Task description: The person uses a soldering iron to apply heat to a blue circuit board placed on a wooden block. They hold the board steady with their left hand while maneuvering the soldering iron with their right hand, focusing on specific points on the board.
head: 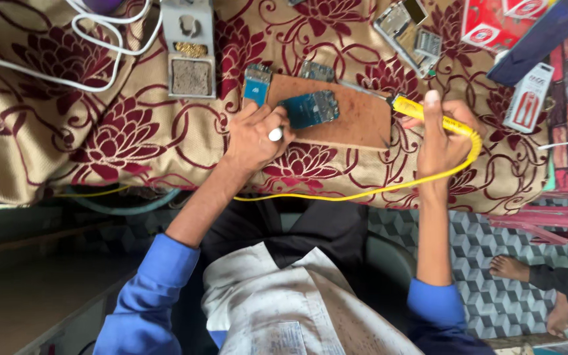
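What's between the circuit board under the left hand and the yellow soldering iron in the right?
Head view: only bare brown wooden board separates circuit board from soldering iron.

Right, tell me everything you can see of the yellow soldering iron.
The soldering iron has a yellow plastic-looking handle and a thin metal shaft ending in a tip above the brown board. It lies slanted, tip toward the left. The right hand grips the handle. A yellow cord leaves its rear end, coiled at first, then runs across the flowered cloth.
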